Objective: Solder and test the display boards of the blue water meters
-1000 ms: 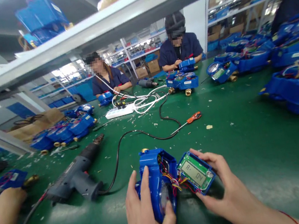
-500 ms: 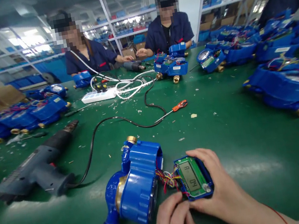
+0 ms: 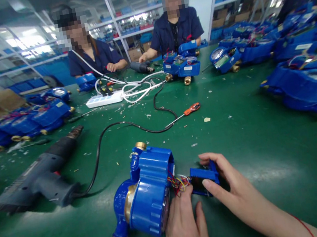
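Observation:
A blue water meter (image 3: 147, 194) with brass pipe ends lies on its side at the front of the green table. Coloured wires (image 3: 180, 184) run from it to a small blue display housing (image 3: 202, 174). My right hand (image 3: 235, 186) grips this housing from the right, thumb on the near side and fingers round the far edge. The housing is tipped, so its screen is hidden. Beside the meter, my left hand (image 3: 183, 224) reaches forward with fingers stretched out and thumb apart. Its fingertips are at the wires; whether they press on them I cannot tell.
A heat gun (image 3: 42, 175) lies at left, its black cord curving past an orange-handled screwdriver (image 3: 192, 108). Behind is a white power strip (image 3: 104, 99). More blue meters (image 3: 302, 85) stand on both sides. Two co-workers (image 3: 175, 29) sit opposite.
The display housing has been tipped over, so its lit-up face no longer shows. My left hand has moved forward to the wires, its fingers straightened. One co-worker's hand now touches the far heat gun.

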Demonstrator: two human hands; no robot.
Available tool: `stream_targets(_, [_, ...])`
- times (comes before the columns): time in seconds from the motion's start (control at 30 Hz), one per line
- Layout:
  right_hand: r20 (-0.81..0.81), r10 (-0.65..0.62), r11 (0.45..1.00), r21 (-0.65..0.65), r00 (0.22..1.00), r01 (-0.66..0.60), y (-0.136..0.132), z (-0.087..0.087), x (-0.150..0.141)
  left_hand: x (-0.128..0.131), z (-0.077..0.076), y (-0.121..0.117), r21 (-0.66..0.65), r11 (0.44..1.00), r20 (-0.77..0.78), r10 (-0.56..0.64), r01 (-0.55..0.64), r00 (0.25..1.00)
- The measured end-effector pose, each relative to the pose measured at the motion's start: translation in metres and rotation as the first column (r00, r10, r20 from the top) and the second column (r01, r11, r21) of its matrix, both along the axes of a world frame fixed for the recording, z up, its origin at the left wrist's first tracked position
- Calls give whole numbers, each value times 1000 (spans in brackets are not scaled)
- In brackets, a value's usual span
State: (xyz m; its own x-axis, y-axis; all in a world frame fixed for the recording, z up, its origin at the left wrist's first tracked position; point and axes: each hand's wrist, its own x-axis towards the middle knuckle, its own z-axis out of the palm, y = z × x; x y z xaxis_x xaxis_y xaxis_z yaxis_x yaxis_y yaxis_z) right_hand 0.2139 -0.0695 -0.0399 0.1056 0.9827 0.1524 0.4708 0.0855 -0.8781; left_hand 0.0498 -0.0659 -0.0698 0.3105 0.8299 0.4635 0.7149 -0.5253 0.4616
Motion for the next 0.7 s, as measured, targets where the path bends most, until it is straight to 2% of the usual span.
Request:
stream_targets(0.1, [7,12,1000,-23,1000,-12,3,1,-1,3,-1,-2,-71,997,53,-20,23,998])
stream_targets(0.23, [-44,59,998,11,997,-59,8,3,2,5,1,-1,-238,971,106,43,-17,993])
stream_targets(0.33, [-200,118,990,-52,973,-131,15,11,9,6,8,-1,-334,942,149,67,-14,986])
stream_targets(0.4, [-314,150,975,-111,938,-193,23,20,14,5,13,-1,-352,936,192,47,25,980])
stream_targets(0.57, [-506,165,926,-217,847,-310,46,38,22,2,19,0,-244,968,175,-10,54,985])
stream_targets(0.63, [-544,151,919,-231,825,-320,54,38,23,0,20,3,-160,986,118,-38,57,992])
stream_targets(0.7, [-585,141,906,-248,799,-342,57,34,23,-2,20,6,-53,992,67,-108,111,992])
